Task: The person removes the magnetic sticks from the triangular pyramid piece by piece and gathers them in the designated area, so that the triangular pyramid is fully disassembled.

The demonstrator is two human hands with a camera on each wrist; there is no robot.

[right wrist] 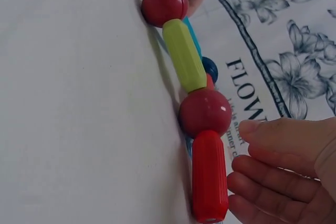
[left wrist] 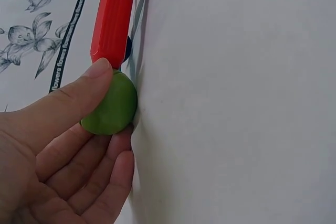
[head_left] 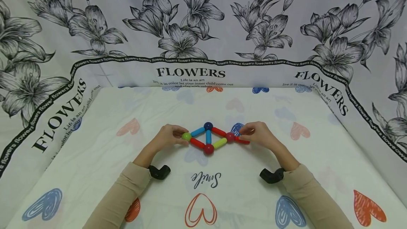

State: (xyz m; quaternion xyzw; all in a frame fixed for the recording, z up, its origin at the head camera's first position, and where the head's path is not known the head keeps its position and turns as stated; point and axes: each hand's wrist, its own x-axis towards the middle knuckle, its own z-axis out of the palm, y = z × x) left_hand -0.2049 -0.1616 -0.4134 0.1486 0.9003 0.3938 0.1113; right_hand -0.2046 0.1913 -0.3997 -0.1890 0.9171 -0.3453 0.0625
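A flat diamond of toy rods and balls lies on the cloth. My left hand (head_left: 170, 135) pinches the green ball (left wrist: 116, 106) at its left corner, thumb also against a red rod (left wrist: 113, 19). At the back is a dark blue ball (head_left: 208, 126), in front a red ball (head_left: 208, 149), and at the right corner another red ball (right wrist: 205, 113). Blue rods (head_left: 198, 131), red rods and a yellow-green rod (right wrist: 184, 56) join them. A further red rod (right wrist: 209, 177) sticks out from the right corner; my right hand (right wrist: 283, 177) is beside it, thumb and fingers apart.
White cloth (head_left: 165, 200) printed with hearts and "Smile" covers the table. A flower-printed curtain (head_left: 203, 45) stands behind and at both sides. Black curved pieces (head_left: 160, 172) sit at both wrists, by the beige sleeves (head_left: 119, 197).
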